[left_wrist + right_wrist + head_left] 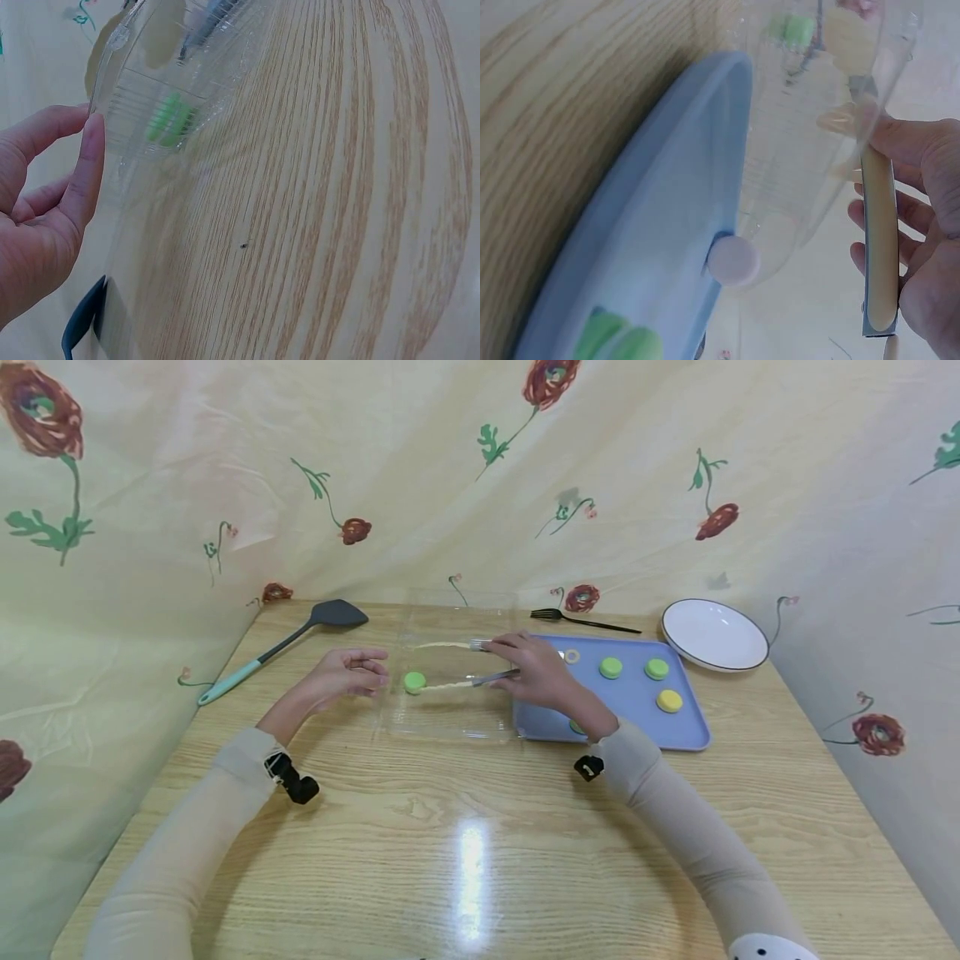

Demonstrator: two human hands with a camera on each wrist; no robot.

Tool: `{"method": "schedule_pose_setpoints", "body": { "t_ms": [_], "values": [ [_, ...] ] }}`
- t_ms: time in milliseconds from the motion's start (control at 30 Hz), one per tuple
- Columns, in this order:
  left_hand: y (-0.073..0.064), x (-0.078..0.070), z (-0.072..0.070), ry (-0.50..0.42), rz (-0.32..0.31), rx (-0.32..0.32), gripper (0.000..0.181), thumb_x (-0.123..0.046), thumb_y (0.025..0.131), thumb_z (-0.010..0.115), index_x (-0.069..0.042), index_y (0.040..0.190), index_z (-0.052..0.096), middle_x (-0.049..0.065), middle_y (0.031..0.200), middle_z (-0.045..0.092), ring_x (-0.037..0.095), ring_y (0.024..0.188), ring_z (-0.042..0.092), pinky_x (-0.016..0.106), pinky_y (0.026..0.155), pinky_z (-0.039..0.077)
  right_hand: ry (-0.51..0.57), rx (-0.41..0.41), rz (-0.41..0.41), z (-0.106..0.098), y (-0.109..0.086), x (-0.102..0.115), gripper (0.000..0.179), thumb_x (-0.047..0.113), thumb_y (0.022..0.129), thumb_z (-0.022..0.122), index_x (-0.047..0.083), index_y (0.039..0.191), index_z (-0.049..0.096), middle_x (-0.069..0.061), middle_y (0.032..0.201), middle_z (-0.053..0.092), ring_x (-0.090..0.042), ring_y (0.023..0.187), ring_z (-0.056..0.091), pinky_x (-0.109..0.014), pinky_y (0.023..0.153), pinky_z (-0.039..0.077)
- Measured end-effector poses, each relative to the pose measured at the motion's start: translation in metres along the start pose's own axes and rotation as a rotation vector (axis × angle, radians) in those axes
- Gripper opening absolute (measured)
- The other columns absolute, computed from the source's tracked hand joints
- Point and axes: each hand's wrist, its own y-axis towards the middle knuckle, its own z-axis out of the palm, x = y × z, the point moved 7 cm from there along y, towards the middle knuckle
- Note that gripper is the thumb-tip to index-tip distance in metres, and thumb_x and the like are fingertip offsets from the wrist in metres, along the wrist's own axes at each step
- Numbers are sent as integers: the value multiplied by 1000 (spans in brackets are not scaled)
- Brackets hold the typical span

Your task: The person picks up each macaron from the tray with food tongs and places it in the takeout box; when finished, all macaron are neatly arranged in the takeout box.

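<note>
My right hand (534, 670) grips a pair of tongs (880, 247) with metal arms and cream inlays. Their two cream ends reach, spread apart, into a clear plastic container (450, 727) with its lid (461, 602) raised at the back. Inside, near the left end, a green macaron (414, 682) sits at the tip of the nearer tong arm. My left hand (347, 674) is at the container's left side; in the left wrist view its thumb and forefinger pinch the clear edge. Right of the container is a blue tray (630, 722), partly behind my right hand and forearm.
On the tray are green macarons (611, 668) and a yellow macaron (670, 701). A black fork (585, 621) lies behind the tray, and a white dark-rimmed plate (715, 635) stands at back right. A spatula (281, 647) with a mint handle lies at left. Floral cloth (420, 485) hangs behind.
</note>
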Motion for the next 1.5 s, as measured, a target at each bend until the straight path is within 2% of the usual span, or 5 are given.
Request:
{"method": "schedule_pose_setpoints", "body": {
  "t_ms": [300,500,900,1133,1500],
  "values": [
    [0,-1,1,2,-7,-8,63,-1,96,66,5,153,38,-1,105,65,11,94,69,24,83,62,-17,-80,8,-24,-18,-9,65,27,81,88,5,137,63,-18,132,65,-33,104,66,-44,70,60],
    [-1,0,1,2,-11,-13,62,-1,97,65,6,152,38,-3,103,65,12,95,69,23,82,62,-85,-187,-1,-41,-33,-20,66,31,76,89,5,132,67,-19,126,67,-25,69,59,-32,43,40],
    [-5,-2,3,30,1,7,64,-5,98,66,5,153,36,-1,108,62,14,97,70,28,88,62,-130,-310,-13,-77,-69,-51,76,34,67,88,1,132,66,-22,127,67,-40,107,66,-51,68,60],
    [-5,-2,2,35,5,6,61,-3,99,64,4,153,37,5,113,61,15,100,69,29,88,63,-165,-352,22,-96,-91,-70,96,82,80,59,0,130,66,-21,124,70,-39,105,68,-52,69,60],
    [-6,-3,4,42,0,-1,61,-5,98,65,4,153,38,9,118,60,15,100,69,29,89,63,-183,-306,86,-115,-120,-97,112,93,73,48,-1,132,63,-23,116,70,-39,92,64,-56,60,56]
  ]
}}
